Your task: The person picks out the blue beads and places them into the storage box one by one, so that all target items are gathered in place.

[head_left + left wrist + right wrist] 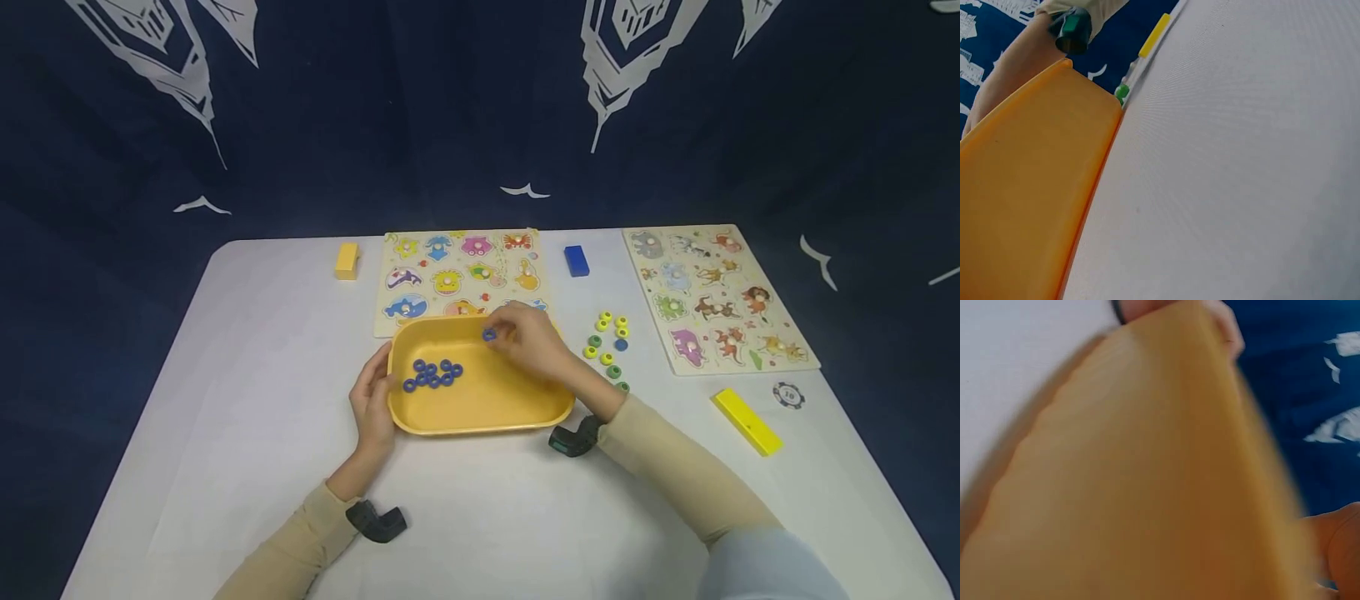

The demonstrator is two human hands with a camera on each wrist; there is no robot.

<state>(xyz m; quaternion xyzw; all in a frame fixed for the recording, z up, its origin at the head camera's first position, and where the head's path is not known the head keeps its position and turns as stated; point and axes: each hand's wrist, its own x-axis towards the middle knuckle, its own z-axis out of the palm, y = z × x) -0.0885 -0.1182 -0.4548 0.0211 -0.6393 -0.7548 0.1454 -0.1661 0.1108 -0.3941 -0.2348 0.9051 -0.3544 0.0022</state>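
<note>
A yellow tray [517, 408] sits in the middle of the table, with several blue ring-shaped beads [431, 369] loose in its left half. At the tray's left end my left hand [372, 398] grips the rim. My right hand [527, 342] is over the far right part of the tray, pinching one blue bead [489, 334] between thumb and fingertips. In the left wrist view the tray's outer wall [1035, 187] fills the left side, and my right forearm shows beyond it. The tray [1141, 450] covers much of the blurred right wrist view.
Green, yellow and blue beads [607, 359] lie right of the tray. Behind it is an animal puzzle board [427, 279], flanked by an orange-yellow block [347, 261] and a blue block [576, 261]. Another puzzle board [720, 300], a yellow bar [747, 422] and a round chip [788, 395] lie right.
</note>
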